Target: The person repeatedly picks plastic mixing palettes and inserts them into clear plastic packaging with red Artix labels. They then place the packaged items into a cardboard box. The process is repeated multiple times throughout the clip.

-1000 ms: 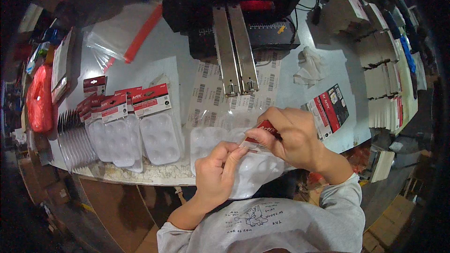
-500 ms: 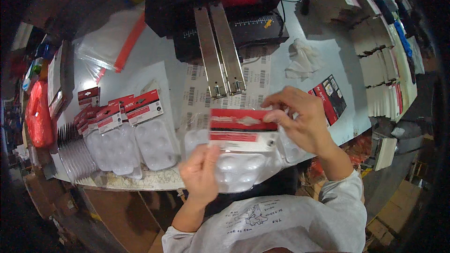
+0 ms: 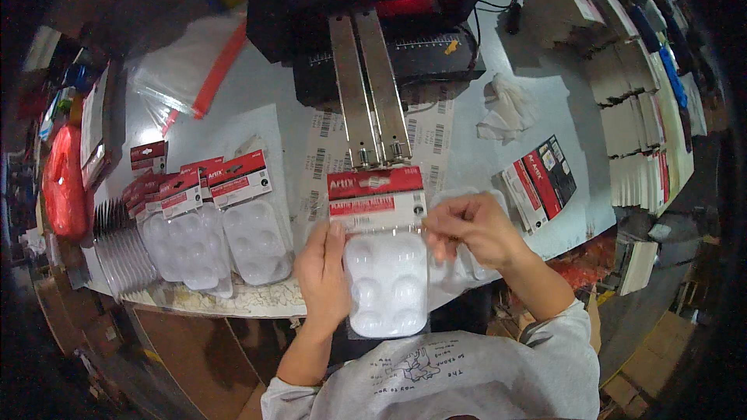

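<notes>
A white plastic paint palette with round wells sits in a clear bag, topped by a red and white header card. My left hand grips the pack by its left edge, thumb on the front near the card's lower corner. At the card's right edge, the curled fingers of my right hand pinch the side of the pack. The card's top edge lies right by the tips of two long metal arms of a black machine. More white palettes lie partly hidden behind my right hand.
Carded palette packs and a row of nested clear trays lie on the left. Red and black header cards, crumpled tissue and stacked cards are on the right. Clear bags lie at back left.
The pack has moved left and straightened, its card now close to the metal arms' tips. My right hand has shifted from the card's top right corner down to its right edge.
</notes>
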Demonstrator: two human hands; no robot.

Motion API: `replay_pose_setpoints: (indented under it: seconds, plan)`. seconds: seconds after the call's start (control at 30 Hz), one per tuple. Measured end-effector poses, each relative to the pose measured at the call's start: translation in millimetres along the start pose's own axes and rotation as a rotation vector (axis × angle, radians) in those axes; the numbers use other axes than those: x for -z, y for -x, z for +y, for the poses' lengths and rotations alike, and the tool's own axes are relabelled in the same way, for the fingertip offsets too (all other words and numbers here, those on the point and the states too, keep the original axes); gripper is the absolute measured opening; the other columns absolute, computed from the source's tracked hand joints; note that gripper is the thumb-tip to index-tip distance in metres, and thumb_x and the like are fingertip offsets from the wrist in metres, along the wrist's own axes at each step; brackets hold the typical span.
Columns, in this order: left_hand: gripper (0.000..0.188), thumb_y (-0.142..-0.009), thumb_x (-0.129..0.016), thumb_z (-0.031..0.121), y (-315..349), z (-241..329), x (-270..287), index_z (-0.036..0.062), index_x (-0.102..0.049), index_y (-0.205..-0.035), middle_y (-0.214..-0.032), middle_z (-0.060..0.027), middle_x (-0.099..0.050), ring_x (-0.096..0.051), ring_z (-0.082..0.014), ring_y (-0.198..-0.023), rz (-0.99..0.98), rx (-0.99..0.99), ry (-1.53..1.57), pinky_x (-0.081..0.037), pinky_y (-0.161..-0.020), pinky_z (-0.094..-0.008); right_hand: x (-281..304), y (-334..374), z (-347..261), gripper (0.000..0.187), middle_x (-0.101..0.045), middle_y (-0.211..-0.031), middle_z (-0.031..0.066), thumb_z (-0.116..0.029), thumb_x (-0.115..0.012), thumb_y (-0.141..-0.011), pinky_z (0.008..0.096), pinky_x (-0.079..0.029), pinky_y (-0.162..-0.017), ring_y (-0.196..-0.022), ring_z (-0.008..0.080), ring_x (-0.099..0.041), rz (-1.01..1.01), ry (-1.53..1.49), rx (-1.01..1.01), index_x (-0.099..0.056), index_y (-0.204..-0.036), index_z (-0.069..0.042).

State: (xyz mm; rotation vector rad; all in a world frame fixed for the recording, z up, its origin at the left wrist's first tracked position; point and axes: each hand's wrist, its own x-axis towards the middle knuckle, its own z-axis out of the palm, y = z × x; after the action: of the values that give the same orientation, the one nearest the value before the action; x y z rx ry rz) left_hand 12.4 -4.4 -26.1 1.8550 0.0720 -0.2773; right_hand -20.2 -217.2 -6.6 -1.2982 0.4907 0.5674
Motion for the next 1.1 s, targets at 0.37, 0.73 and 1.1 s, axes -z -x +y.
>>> replay_pose_setpoints:
  seconds: [0.37,0.73,1.1]
  plan:
    - [0.025,-0.093,-0.042,0.017,-48,-18,-23,-0.0022,-0.046,-0.077,-0.065,-0.0058,-0.047,-0.037,-0.0121,-0.062,0.054,-0.048,-0.056,-0.036,-0.059,-0.0268,3,-50,9,0.018,-0.062,-0.073,0.0079,-0.012,-0.055,-0.088,0.025,-0.048,-0.052,-0.057,0.0113,-0.058,0.127,-0.239,0.3,-0.061,-0.087,0.005]
    - [0.022,-0.086,-0.053,0.015,-47,12,85,0.0029,-0.057,-0.104,-0.116,-0.0183,-0.051,-0.046,-0.0341,-0.109,0.67,-0.248,-1.118,-0.036,-0.09,-0.0441,112,27,56,0.092,-0.032,-0.139,0.0193,-0.045,-0.07,-0.07,0.0467,-0.022,-0.099,-0.129,0.0342,-0.029,1.089,1.25,0.271,-0.025,-0.136,0.0]
    - [0.018,-0.079,-0.063,0.017,-1,-11,-24,0.0041,-0.053,-0.086,-0.1,-0.0157,-0.051,-0.05,-0.0281,-0.092,-0.002,-0.413,-0.373,-0.038,-0.083,-0.0371,83,21,66,0.073,-0.056,-0.118,0.0143,-0.03,-0.079,-0.059,0.0392,-0.029,-0.096,-0.114,0.0271,-0.049,1.207,1.06,0.426,-0.049,-0.121,-0.003]
